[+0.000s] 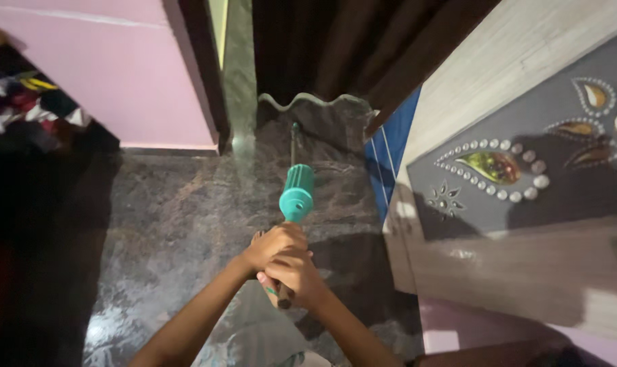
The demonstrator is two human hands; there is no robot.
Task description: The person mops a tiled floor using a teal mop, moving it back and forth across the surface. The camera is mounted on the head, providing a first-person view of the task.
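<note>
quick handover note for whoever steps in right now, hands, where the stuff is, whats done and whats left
Left hand and right hand: both in a closed grip, stacked on the pole.
The pole's teal grip section sits just past the hands; a thin shaft runs on down toward the dark marble floor by the curtain.
Decorated door stands on the right.
Done and left: cannot tell from this view.

Left hand [273, 243] and right hand [296, 275] both grip a teal-handled mop [296, 192]; dark marble floor [179, 224] beyond, decorated wooden door [526, 170] right of them.
</note>
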